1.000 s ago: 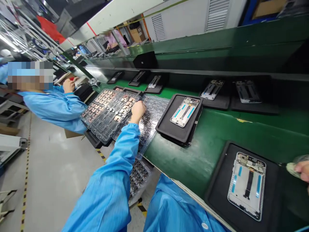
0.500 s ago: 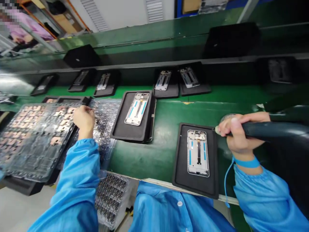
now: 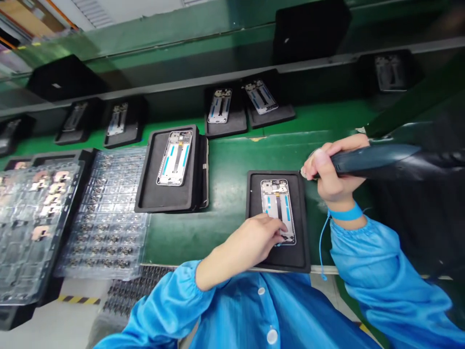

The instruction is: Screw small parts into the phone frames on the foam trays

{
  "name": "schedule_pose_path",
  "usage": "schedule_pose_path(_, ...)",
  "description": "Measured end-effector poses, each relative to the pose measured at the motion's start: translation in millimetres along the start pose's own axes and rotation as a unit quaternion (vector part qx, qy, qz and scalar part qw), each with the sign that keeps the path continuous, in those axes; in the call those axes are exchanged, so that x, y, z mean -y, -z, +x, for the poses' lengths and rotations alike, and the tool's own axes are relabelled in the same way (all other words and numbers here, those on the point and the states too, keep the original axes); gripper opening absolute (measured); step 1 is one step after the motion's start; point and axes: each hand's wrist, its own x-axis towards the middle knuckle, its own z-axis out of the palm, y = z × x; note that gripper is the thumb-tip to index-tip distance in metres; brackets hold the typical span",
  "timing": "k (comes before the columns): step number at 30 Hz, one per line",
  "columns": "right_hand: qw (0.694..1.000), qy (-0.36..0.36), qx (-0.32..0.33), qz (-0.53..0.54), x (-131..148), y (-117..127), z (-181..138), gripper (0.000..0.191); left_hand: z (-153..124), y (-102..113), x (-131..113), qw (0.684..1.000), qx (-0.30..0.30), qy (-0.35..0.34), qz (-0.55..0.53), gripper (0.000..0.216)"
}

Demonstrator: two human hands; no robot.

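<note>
My left hand reaches over the lower end of a silver phone frame with blue strips and a dark ribbon cable. Its fingers are drawn together at the frame's bottom edge; whatever small piece they may hold is hidden. Under the frame is a black foam tray at the bench's front edge. My right hand is wrapped round a dark electric screwdriver, whose tip points left near the tray's top right corner, apart from the frame. A blue wrist strap circles my right wrist.
Another phone frame lies on stacked black trays. Further left are a clear tray of small metal parts and a clear tray with copper-coloured pieces. Several black trays with phone frames line the green belt behind.
My left hand has left the parts trays and come right to the phone frame's lower end. My right hand still grips the screwdriver. The whole view has shifted.
</note>
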Motion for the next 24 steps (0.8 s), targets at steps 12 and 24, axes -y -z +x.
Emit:
schedule_pose_path(12, 0.998, -0.041, -0.003, -0.042, -4.3, 3.1, 0.7, 0.059, 24.1, -15.4, 12.1, 0.998, 0.051, -0.041, 0.021, 0.024)
schedule_pose_path(24, 0.997, 0.050, 0.014, -0.056, -10.8, -0.2, 3.3, 0.038, 27.3, -6.1, 10.1, 0.997, 0.071, -0.029, 0.014, 0.048)
